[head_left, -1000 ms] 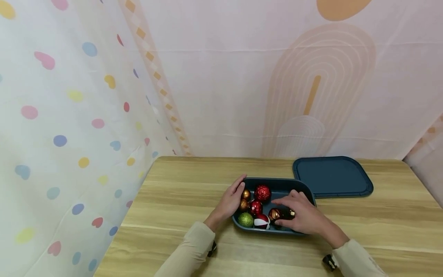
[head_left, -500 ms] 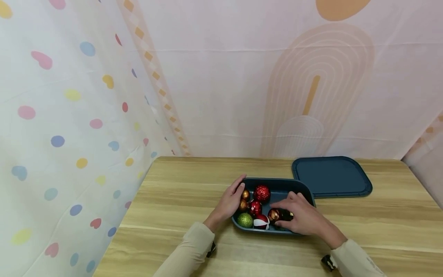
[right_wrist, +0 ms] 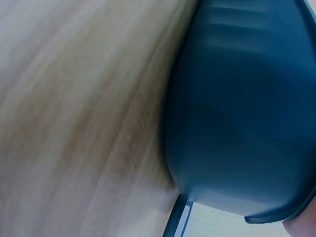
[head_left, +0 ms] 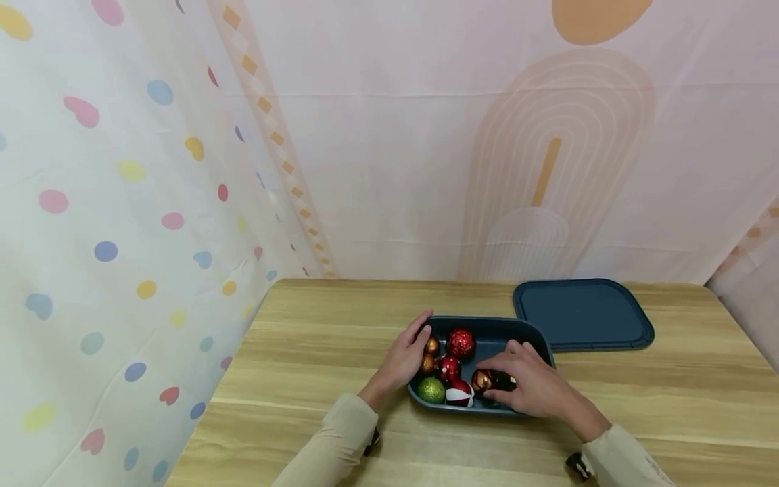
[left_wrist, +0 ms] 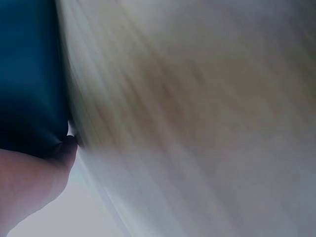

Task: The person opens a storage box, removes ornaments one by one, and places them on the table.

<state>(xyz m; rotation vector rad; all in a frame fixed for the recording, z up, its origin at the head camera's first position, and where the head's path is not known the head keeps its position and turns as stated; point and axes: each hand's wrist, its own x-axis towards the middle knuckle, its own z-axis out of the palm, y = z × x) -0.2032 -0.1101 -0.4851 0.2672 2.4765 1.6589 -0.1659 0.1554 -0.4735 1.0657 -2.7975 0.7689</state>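
A dark blue plastic bin [head_left: 477, 322] stands on the table with Christmas baubles in it. My left hand [head_left: 397, 362] holds its left end; a finger [left_wrist: 37, 177] shows against the bin's corner in the left wrist view. My right hand [head_left: 534, 382] reaches in over the right end, thumb and index finger pinching a shiny copper bauble [head_left: 483, 381]. Toward the left lie a glittery red bauble [head_left: 460, 343], a glossy red one [head_left: 449, 368], a green one [head_left: 431, 390], a red-and-white one [head_left: 459, 393] and two bronze ones. The right palm hides the bin's right part.
A flat dark blue lid [head_left: 584, 314] lies on the wooden table [head_left: 322, 325] behind and right of the bin. Patterned curtains [head_left: 389, 169] hang behind the table and along its left side. In the right wrist view, the bin's outer wall [right_wrist: 242, 108] fills the right half.
My right index finger has come down closer around the copper bauble, narrowing the gap to the thumb. My left hand, the bin and the other baubles stay in place.
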